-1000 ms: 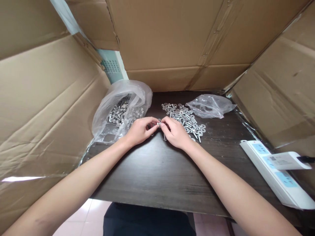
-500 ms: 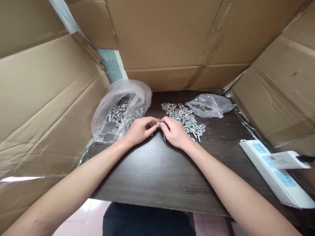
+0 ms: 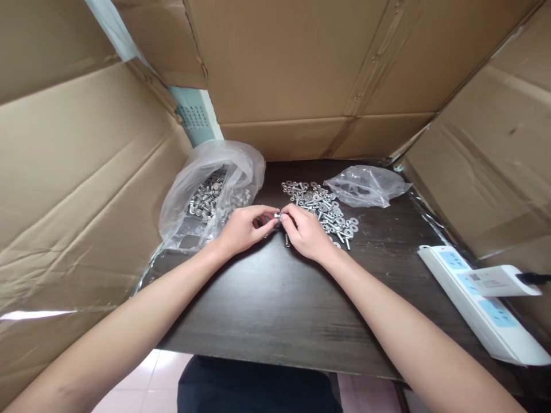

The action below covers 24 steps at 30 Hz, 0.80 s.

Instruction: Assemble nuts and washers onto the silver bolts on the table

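Both forearms (image 3: pixel 172 307) are extended forward and angled inward; the left hand (image 3: pixel 244 230) and right hand (image 3: pixel 306 230) are held nearly fingertip to fingertip, fingers (image 3: pixel 266 210) bent in a pinch.

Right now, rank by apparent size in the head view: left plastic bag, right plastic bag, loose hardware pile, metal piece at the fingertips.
Left plastic bag
Right plastic bag and loose hardware pile: too alike to rank
Metal piece

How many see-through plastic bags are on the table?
2. A larger plastic bag holding metal fasteners sits beyond the left hand; a smaller plastic bag lies at the back right, beside the loose bolts and washers. Others could be hidden.
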Available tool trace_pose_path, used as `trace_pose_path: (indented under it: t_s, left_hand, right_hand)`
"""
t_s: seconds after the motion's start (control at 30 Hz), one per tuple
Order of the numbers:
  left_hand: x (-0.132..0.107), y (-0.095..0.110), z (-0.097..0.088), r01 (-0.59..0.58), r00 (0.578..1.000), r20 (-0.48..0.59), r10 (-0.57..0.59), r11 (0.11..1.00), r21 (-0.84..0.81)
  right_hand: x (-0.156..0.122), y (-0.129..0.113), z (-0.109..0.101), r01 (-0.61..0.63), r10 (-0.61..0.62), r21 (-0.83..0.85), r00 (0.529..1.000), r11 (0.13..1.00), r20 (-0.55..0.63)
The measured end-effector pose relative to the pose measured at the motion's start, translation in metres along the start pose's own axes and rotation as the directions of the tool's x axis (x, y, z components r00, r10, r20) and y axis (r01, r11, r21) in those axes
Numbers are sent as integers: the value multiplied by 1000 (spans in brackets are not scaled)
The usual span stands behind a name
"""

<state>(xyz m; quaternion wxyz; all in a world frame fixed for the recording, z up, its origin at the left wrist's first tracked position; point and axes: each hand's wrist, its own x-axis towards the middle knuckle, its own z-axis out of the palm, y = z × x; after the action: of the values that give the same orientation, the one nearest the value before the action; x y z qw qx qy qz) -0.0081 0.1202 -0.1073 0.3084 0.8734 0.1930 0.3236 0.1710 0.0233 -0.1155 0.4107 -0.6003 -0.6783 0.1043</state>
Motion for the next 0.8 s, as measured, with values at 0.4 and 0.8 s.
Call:
trace_pose_path:
  t_s: [0.4,0.8]
  left_hand:
    - [0,2,-1,24,999,22,-23,999,-23]
    - [0,2,-2,33,999,38,-32,999,-16]
  right_hand:
    - [-1,-1,-2,-15,15,25,1000,1000,14]
    - [-1,-1,-2,1,-1,7,1000,1000,8]
